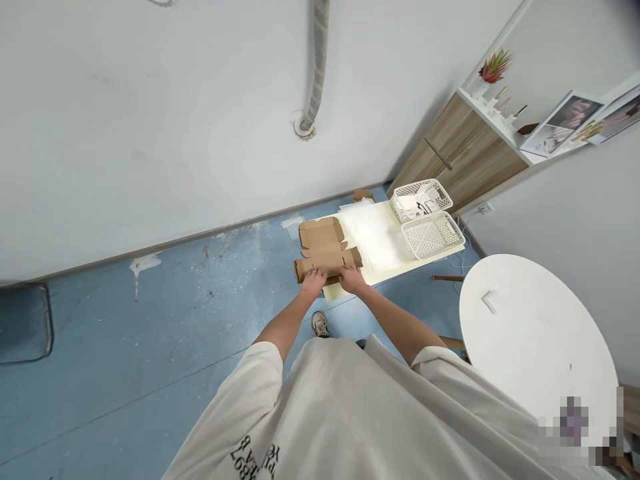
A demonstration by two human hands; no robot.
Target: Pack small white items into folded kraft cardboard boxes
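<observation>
A brown cardboard box (323,235), partly folded, lies on the left end of a low pale-yellow table (376,241). Its lid panel with side flaps spreads flat away from me, while the near part is folded up. My left hand (314,281) grips the near edge of this box, left of its middle. On the same edge, farther right, my right hand (352,279) has its fingers curled over the cardboard. The undersides of both hands are hidden, and the fingertips are small in view.
Two white plastic baskets stand at the table's right end; the rear basket (421,199) holds papers, and the front basket (433,235) is beside it. A round white table (537,327) stands at my right. A wooden cabinet (457,143) is behind. A dark-framed chair (47,320) shows far left.
</observation>
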